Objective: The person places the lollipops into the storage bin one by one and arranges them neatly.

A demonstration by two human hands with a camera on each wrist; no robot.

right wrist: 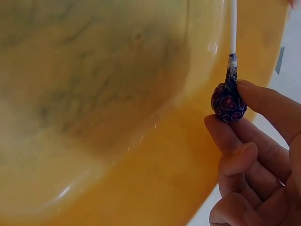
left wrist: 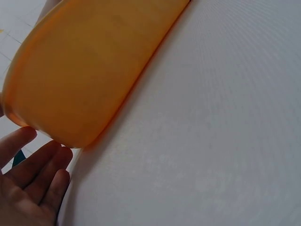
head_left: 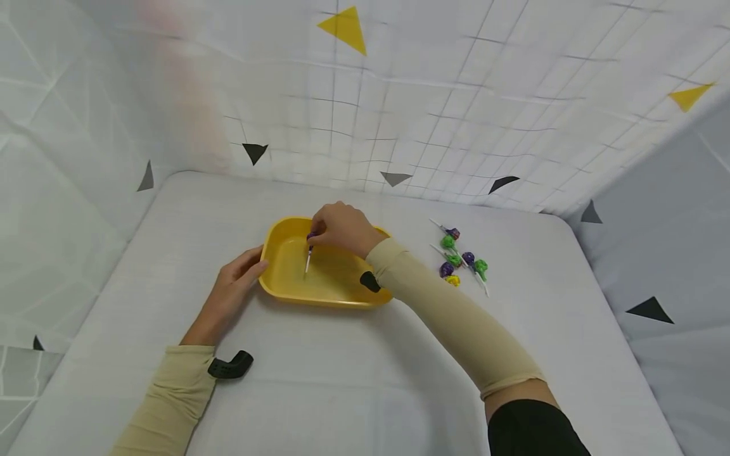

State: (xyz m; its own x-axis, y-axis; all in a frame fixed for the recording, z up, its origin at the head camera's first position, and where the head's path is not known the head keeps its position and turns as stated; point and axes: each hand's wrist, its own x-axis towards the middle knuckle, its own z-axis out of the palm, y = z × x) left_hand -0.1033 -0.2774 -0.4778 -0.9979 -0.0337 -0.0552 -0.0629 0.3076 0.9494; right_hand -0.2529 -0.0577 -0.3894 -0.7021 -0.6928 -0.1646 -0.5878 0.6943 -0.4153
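A yellow tray (head_left: 319, 303) lies on the white table. My left hand (head_left: 236, 275) holds its left end, thumb over the rim and fingers against the outer wall. From the left wrist, the fingertips (left wrist: 61, 153) show right at the tray's end wall (left wrist: 94, 70). Above the tray's inside, my right hand (head_left: 345, 228) pinches a lollipop (right wrist: 229, 103) by its round head, between thumb and fingertips. Its wrapper is dark purple with pinkish swirls. The white stick (head_left: 308, 261) points down toward the tray floor in the head view.
Right of the tray, several lollipops (head_left: 448, 242) in green, purple and yellow wrappers lie in a loose cluster on the table (head_left: 342, 392). White cloth walls with grid lines and coloured triangles (head_left: 348, 28) enclose the table at the back and sides.
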